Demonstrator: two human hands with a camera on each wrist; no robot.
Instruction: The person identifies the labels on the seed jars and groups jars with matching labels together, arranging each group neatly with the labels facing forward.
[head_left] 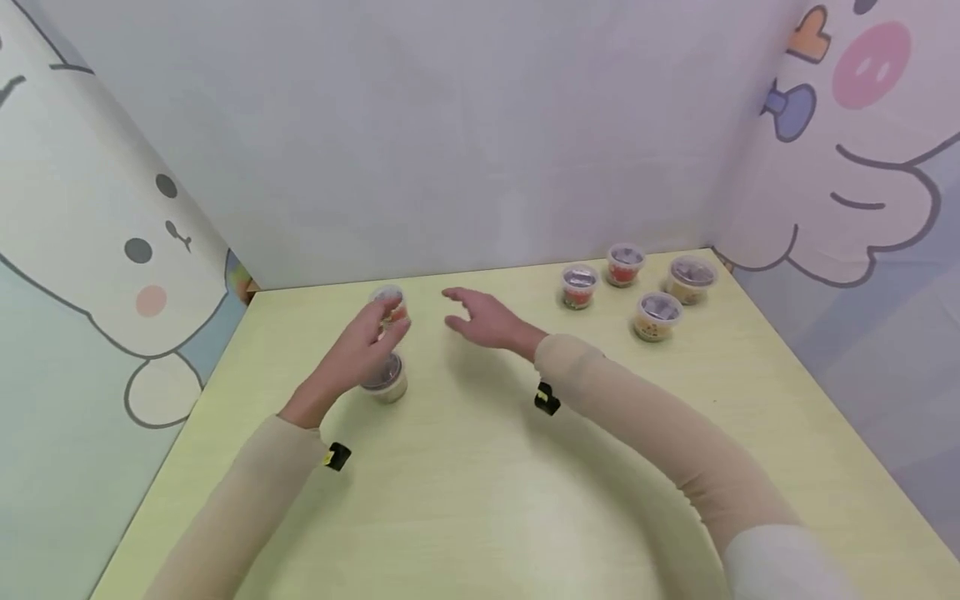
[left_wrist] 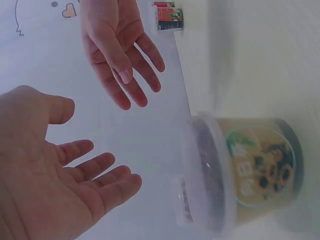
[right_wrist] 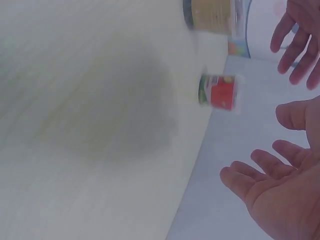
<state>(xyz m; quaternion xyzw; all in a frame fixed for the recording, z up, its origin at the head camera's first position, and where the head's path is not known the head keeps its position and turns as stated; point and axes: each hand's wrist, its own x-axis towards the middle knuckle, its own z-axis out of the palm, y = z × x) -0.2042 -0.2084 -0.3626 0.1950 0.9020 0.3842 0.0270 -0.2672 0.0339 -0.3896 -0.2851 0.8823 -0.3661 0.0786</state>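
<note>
My left hand [head_left: 352, 354] hovers over the left side of the table, fingers spread and holding nothing. Below it a lidded plastic cup with a yellowish label [head_left: 392, 390] stands upright; in the left wrist view this cup [left_wrist: 260, 170] shows a round printed picture. Behind it, partly covered by my left fingers, is a cup with a red label [head_left: 397, 314], plainer in the right wrist view as a small red cup [right_wrist: 221, 93]. Out over the table's middle, my right hand [head_left: 489, 321] holds nothing, its fingers loosely extended and pointing left.
Toward the back right stand two red-labelled cups, one nearer [head_left: 579, 288] and one behind [head_left: 625, 265]. Beside them are two yellowish cups, a front one [head_left: 657, 318] and a rear one [head_left: 690, 280]. A pale curtain [head_left: 420, 150] with cartoon figures borders the table [head_left: 465, 500].
</note>
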